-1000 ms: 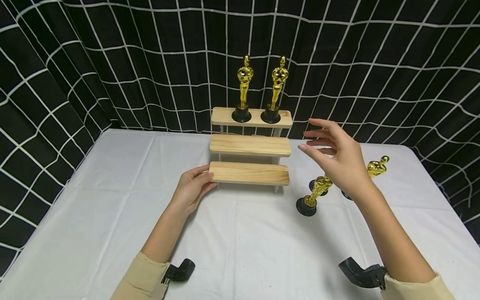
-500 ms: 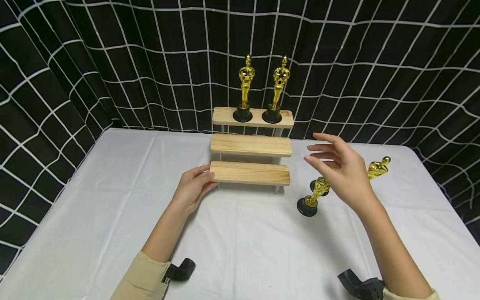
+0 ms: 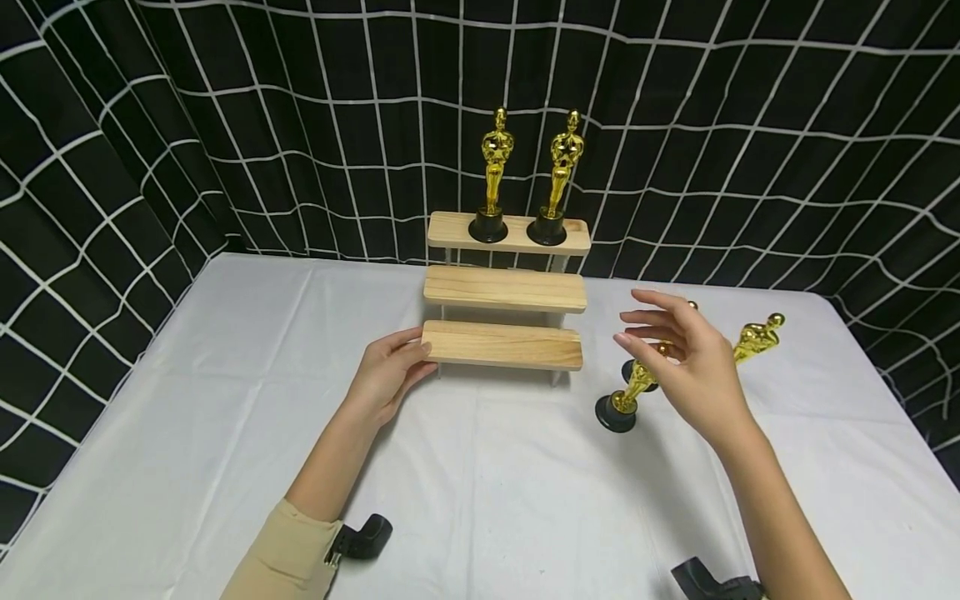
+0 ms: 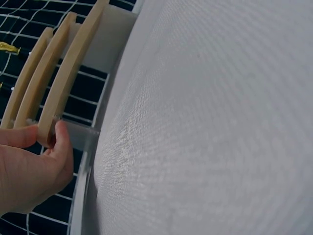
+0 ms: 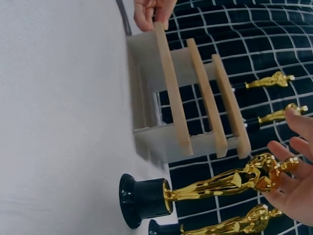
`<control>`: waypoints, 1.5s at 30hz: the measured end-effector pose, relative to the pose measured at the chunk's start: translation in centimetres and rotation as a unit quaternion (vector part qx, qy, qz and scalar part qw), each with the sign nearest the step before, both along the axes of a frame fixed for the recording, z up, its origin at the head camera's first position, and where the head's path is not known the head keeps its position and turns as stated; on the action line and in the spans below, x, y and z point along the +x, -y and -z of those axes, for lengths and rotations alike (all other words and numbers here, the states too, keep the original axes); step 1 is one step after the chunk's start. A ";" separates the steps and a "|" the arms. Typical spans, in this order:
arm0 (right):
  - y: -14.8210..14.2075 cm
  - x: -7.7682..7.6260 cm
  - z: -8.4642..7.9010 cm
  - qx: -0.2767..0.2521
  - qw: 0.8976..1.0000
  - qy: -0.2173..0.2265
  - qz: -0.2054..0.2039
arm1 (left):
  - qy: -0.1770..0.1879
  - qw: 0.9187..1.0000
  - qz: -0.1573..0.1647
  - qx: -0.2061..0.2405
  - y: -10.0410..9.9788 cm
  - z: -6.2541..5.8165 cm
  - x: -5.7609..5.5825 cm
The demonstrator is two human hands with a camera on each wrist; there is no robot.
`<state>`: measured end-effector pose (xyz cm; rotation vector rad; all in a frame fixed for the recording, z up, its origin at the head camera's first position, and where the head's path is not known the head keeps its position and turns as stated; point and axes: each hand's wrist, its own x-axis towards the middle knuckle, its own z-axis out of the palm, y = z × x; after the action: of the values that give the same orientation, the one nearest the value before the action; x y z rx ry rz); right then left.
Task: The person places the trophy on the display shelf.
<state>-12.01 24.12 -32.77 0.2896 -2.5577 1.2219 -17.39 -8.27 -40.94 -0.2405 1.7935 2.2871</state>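
My left hand (image 3: 384, 377) pinches the left end of the lowest shelf (image 3: 502, 345) of a three-tier wooden stand, thumb above and fingers below, as the left wrist view also shows. My right hand (image 3: 697, 367) hovers over the gold trophy statuettes on the right, fingers loosely bent and apart from the thumb. Beside it stands the front statuette (image 5: 215, 188) on a black base; whether skin touches its head cannot be told. Another statuette (image 5: 244, 226) stands behind, largely hidden in the head view by the hand. A further statuette (image 3: 757, 337) is partly covered farther right.
Two statuettes, one left (image 3: 495, 171) and one right (image 3: 562, 171), stand upright on the top shelf (image 3: 442, 229). The middle shelf (image 3: 502, 288) is bare wood. White cloth (image 3: 225, 433) covers the table, and a black curtain with a white grid (image 3: 300, 142) hangs behind.
My right hand has come down and slightly to the right, from beside the stand toward the standing statuettes. My left hand keeps its hold on the lowest shelf.
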 end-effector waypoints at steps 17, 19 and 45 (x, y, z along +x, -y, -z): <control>-0.6 0.9 1.9 -0.018 1.000 0.006 0.016 | 0.005 1.000 0.000 0.001 -0.4 0.1 0.2; -0.8 0.9 2.0 -0.019 1.000 0.007 0.014 | 0.005 1.000 -0.001 0.000 -0.4 0.1 0.1; -3.4 1.2 2.2 -0.043 0.999 0.010 -0.020 | 0.006 1.000 0.000 -0.005 -0.2 -0.1 0.1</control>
<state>-10.79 27.51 -34.93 0.3121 -2.5186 1.3523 -17.28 -8.10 -40.82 -0.2555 1.7992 2.2730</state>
